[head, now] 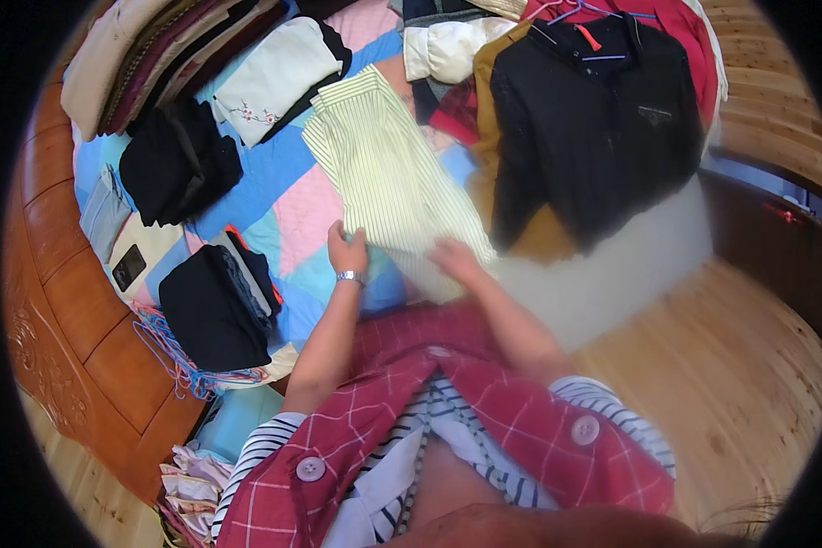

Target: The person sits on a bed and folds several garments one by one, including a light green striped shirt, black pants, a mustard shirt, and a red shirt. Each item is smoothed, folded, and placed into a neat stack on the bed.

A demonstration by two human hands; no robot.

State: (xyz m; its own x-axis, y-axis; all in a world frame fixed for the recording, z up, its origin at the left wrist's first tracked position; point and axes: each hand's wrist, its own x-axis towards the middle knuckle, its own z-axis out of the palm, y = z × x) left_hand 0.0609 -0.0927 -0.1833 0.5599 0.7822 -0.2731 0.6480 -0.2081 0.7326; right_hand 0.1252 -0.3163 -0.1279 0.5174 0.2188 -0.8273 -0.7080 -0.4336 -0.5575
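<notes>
A pale yellow-green striped garment [404, 171], folded lengthwise and with what looks like a waistband at its far end, lies on the patchwork quilt [308, 222]. At its near left corner, my left hand [348, 252] pinches the edge between thumb and fingers; a metal watch is on that wrist. My right hand [457, 262] rests at the garment's near right part, blurred, and its exact grip is unclear. Just right of the garment, a black collared shirt [596, 130] lies over a mustard-brown garment [548, 233].
Left are folded black clothes [178, 164], a dark folded pile [212, 308], a phone [129, 267] and tangled hangers [178, 349]. Beyond lie a white embroidered garment [281, 75] and layered clothes [171, 61]. A brown padded headboard [68, 274] borders the left; wooden floor [712, 383] extends right.
</notes>
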